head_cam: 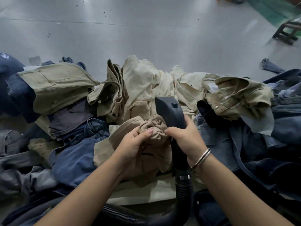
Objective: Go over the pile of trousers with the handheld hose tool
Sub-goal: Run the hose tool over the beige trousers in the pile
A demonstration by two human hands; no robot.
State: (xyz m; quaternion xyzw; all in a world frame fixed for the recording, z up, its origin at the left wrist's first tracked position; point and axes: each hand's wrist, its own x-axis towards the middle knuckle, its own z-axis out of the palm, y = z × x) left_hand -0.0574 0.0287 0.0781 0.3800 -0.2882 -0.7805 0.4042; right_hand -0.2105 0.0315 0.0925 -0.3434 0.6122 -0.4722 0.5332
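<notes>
A pile of trousers (146, 85) in beige, cream, grey and denim blue spreads across the view in front of me. My right hand (184, 136) is wrapped around the dark hose tool (169, 110), whose wide nozzle points up and away. Its ribbed black hose (184, 190) drops below my wrist and curls left along the bottom edge. My left hand (135, 142) pinches a bunched fold of tan trousers (151, 126) pressed against the tool's underside. A silver bracelet circles my right wrist.
Beyond the pile lies a shiny grey floor (130, 33) with small dark specks. A dark stool or frame (288, 31) stands at the far right, near a green mat (270, 8). Denim heaps (267, 144) crowd the right side and more lie at the left.
</notes>
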